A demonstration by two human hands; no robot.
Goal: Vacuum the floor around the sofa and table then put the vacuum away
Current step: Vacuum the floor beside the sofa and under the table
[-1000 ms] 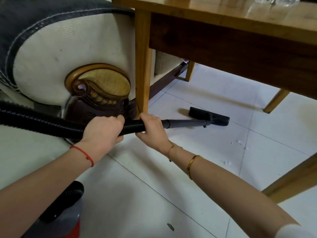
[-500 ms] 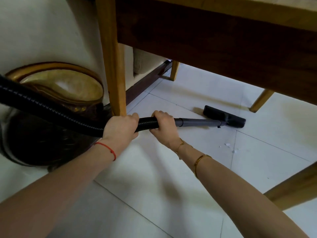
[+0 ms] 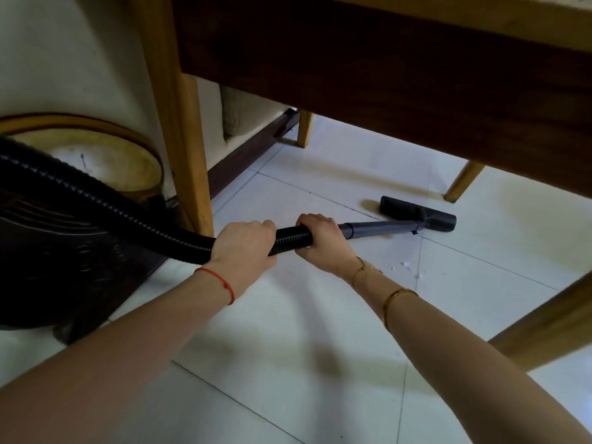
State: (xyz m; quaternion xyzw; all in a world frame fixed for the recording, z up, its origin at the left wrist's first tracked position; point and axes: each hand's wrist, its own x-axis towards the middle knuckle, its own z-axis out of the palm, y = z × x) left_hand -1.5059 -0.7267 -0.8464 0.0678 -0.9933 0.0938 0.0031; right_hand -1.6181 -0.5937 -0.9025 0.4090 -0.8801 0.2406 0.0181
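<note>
Hands both gripped ribbed black vacuum hose [image 3: 134,219]: left hand [image 3: 242,246] and right hand [image 3: 322,240] had fingers curled tight round it. Grey wand [image 3: 381,227] ran to floor nozzle [image 3: 416,213], flat on white tile floor [image 3: 288,347] under wooden table [image 3: 384,75], beside sofa [image 3: 80,75]. White crumbs [image 3: 405,265] lay near wand.

You had no writing, label, brand mark, number or sign that could be read anywhere in your view, neither on the ribbed black hose [image 3: 128,216], nor on the grey tube [image 3: 381,226], nor on the floor nozzle [image 3: 416,213]
</note>
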